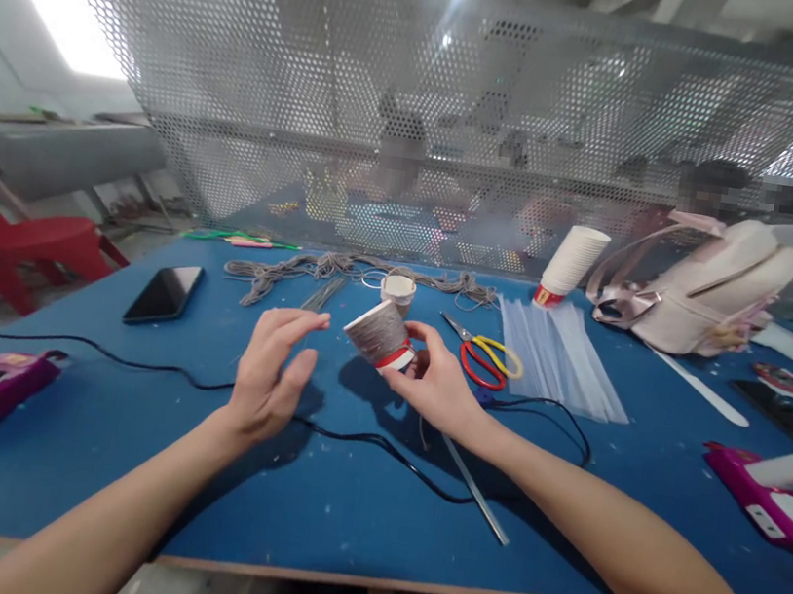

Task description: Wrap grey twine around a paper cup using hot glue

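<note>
My right hand (433, 381) grips a paper cup (377, 336) by its red base. Grey cord is wrapped around much of the cup's side, and the cup tilts with its rim up to the left. To the left of it my left hand (275, 369) hovers apart, fingers and thumb spread, holding nothing. Just behind the held cup another cup (398, 289) stands on the blue table (123, 455). Scissors (483, 356) with red and yellow handles lie right of my right hand. Below that hand rests a clear glue stick (476, 493).
Bundles of grey cord (342, 268) stretch along the back. A stack of paper cups (570, 265) leans beside clear plastic strips (557, 359) and a pale backpack (708, 282). A phone (164, 294) lies left. A black cable (376, 440) crosses the table. A perforated metal screen (262, 101) stands behind.
</note>
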`<state>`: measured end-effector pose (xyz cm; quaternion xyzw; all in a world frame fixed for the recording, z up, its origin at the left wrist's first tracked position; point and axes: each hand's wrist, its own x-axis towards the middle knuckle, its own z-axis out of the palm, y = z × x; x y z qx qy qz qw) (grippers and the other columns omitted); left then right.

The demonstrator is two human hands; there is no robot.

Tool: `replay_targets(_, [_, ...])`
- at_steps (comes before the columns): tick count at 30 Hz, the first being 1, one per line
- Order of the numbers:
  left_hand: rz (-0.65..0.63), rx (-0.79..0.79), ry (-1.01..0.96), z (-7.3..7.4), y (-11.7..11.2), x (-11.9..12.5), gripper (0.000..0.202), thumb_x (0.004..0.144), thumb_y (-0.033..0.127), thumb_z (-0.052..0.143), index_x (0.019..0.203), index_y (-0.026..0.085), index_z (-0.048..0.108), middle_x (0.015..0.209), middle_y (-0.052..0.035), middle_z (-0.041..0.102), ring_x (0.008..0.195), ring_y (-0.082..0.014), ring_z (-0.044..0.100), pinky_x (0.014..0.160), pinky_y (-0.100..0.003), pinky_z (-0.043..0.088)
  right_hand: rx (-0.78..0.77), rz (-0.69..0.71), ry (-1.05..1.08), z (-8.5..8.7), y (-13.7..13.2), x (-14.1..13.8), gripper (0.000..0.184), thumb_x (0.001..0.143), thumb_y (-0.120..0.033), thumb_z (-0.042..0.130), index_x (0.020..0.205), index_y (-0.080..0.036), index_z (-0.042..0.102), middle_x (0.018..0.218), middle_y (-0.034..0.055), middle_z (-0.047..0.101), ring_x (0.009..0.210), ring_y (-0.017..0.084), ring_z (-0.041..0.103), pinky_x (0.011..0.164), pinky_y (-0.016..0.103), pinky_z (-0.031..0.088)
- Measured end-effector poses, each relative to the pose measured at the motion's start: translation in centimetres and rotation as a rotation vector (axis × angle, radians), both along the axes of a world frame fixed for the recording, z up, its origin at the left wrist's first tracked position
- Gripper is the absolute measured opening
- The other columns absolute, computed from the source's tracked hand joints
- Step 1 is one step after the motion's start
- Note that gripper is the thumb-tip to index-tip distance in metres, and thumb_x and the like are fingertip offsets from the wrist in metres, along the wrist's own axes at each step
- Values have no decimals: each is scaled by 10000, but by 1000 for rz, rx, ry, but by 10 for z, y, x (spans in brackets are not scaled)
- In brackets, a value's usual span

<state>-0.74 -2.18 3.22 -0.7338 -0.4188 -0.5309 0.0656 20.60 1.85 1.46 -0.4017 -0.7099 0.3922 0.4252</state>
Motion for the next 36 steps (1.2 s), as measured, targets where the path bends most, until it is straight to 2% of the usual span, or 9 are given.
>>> replay_targets(4, [85,25,-12,7,9,-13,170,877,265,454,811,239,609,732,-29,621,700,-183,580,698,-344,478,-141,17,144,6,6,1,550,665,-304,713,1146,-171,483,885,19,632,592,98,521,560,251,443])
replay_targets(8, [172,-6,12,11,23,-20,159,861,273,487,780,225,615,769,-40,667,738,-181,614,717,-313,480,-189,-12,282,14,7,2,528,597,-291,746,1058,-175,516,1065,73,620,671,97,562,598,251,460])
replay_targets(15, [162,-118,-54,10,31,-20,132,823,262,462,720,214,530,704,-27,607,682,-164,553,684,-286,446,-360,58,521,24,-6,-7,449,557,-318,779,920,-190,548,665,-65,556,480,63,456,456,215,317])
replay_targets(20, [109,-114,-61,8,37,-21,173,803,191,402,635,233,391,552,32,427,557,-140,427,601,-270,370,-336,17,571,21,-22,-23,370,557,-348,742,822,-191,538,642,-56,561,455,63,443,434,217,295])
replay_targets(25, [15,-85,-32,9,40,-22,324,855,282,452,566,232,313,525,37,355,525,-134,375,579,-282,326,-250,-40,608,19,-28,-30,355,567,-362,714,834,-196,548,675,-44,584,464,68,457,432,221,300])
replay_targets(27, [-8,-80,-27,11,42,-23,315,862,294,464,583,234,332,554,27,376,560,-147,400,606,-293,342,-201,-58,616,19,-25,-28,349,564,-361,707,832,-201,552,667,-52,574,459,66,455,431,221,300])
replay_targets(32, [-69,-108,47,12,49,-16,83,836,180,457,764,220,448,796,-52,508,813,-203,511,799,-357,413,-184,-109,611,18,-18,-17,252,594,-307,677,779,-217,531,636,-80,565,455,53,437,433,218,299])
replay_targets(35, [-70,-163,46,-4,54,-8,46,856,168,458,842,194,492,898,-79,520,995,-236,525,895,-405,399,-147,-149,566,19,-23,-12,91,740,-263,578,711,-181,548,617,-89,592,479,21,451,470,224,264])
replay_targets(36, [-23,-196,-10,-14,56,-7,45,877,195,458,875,186,502,931,-86,518,1051,-248,519,907,-419,397,-147,-155,537,20,-25,-12,199,815,-246,471,650,-150,530,615,-89,601,480,-3,447,486,253,235])
